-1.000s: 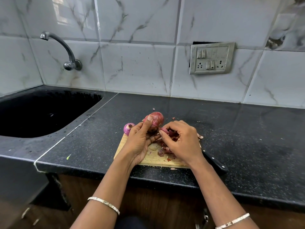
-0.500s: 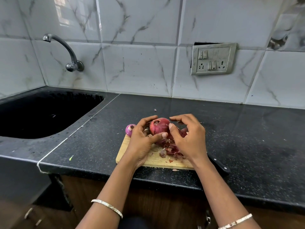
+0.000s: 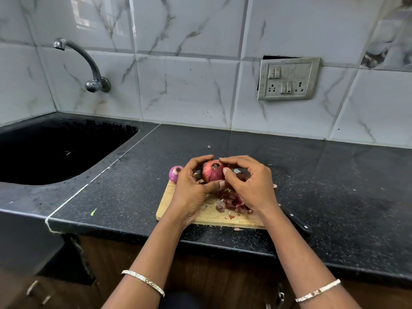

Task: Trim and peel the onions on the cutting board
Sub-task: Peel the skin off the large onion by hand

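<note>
Black counter (image 3: 323,186) carries a cutting board (image 3: 207,216); both hands, left (image 3: 191,190) and right (image 3: 249,186), grip one onion (image 3: 213,173). Peeling looks underway; next, strip the loosened skin.

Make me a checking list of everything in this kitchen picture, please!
Surface: black speckled counter, wooden cutting board near its front edge.
Job's things: big red onion held above the board; small onion at the board's far left corner; knife handle right of the board.
Clutter: peel pile on the board, scraps on the counter.
Hands: left hand grips the big onion; right hand pinches at it.
Cables: nothing seen.
Surroundings: sink, tap, switch panel, marbled tiles.
</note>
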Demonstrator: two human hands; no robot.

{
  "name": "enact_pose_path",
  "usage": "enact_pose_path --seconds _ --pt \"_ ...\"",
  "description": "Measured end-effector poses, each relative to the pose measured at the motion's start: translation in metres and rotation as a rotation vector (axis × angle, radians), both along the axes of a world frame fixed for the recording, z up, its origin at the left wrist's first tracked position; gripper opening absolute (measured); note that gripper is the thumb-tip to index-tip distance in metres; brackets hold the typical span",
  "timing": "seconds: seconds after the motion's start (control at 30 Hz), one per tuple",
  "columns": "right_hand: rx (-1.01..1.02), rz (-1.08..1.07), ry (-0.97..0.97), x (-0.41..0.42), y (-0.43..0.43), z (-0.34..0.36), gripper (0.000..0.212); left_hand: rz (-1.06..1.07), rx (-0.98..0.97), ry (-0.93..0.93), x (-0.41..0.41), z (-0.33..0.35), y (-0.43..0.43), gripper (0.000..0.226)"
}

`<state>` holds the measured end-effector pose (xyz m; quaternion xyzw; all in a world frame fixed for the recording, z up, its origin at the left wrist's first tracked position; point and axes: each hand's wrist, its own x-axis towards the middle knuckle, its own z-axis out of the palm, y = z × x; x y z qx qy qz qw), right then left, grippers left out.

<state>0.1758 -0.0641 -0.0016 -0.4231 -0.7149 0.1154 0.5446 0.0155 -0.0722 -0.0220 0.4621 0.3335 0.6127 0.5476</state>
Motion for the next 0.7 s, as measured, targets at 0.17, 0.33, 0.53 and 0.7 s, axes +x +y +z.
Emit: enact_pose_path --seconds 0.17,0.33,0.53,0.7 --pt "-0.011 -0.002 0.013 -0.0006 0.0002 -0.0017 0.015 0.001 0.013 0.020 0.0003 -0.0005 -0.0003 0.073" --pt "-0.050 0.037 0.049 0.0019 0.0016 -0.0044 0.014 0.014 0.020 0.044 -0.0001 -0.0014 0.0001 0.074" --pt "-0.029 0.041 0.045 0.0038 0.0040 -0.0070 0.012 0.006 0.011 0.033 0.0005 0.0006 -0.0032 0.074" --pt "-0.096 0.077 0.058 0.0068 0.0051 -0.0072 0.019 -0.006 -0.009 0.011 -0.0004 0.0000 -0.0022 0.072"
